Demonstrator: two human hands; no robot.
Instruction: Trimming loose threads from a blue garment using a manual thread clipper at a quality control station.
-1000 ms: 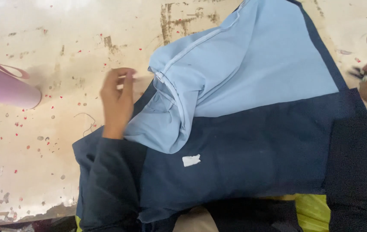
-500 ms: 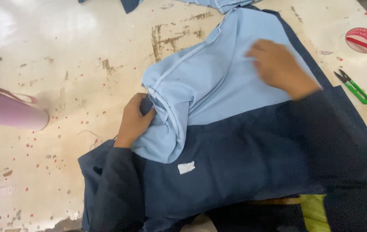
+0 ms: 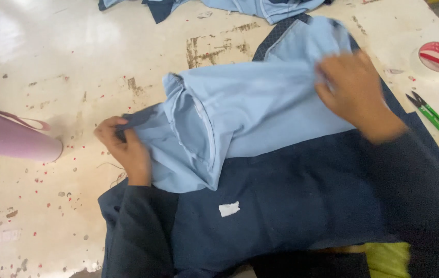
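Shifted outward since the earlier frame, the shirt [image 3: 260,108] lies half-folded on the table [image 3: 75,62] — its sleeve edge pinched by the left hand [image 3: 124,149], its far part gripped by the right hand [image 3: 353,92] — smoothing unfinished.

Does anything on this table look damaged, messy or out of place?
The tabletop is worn: brown patches where the coating has chipped off, and small red specks scattered across it. A white scrap sits on the dark blue part of the garment. The pink cylinder lies on its side at the left edge.
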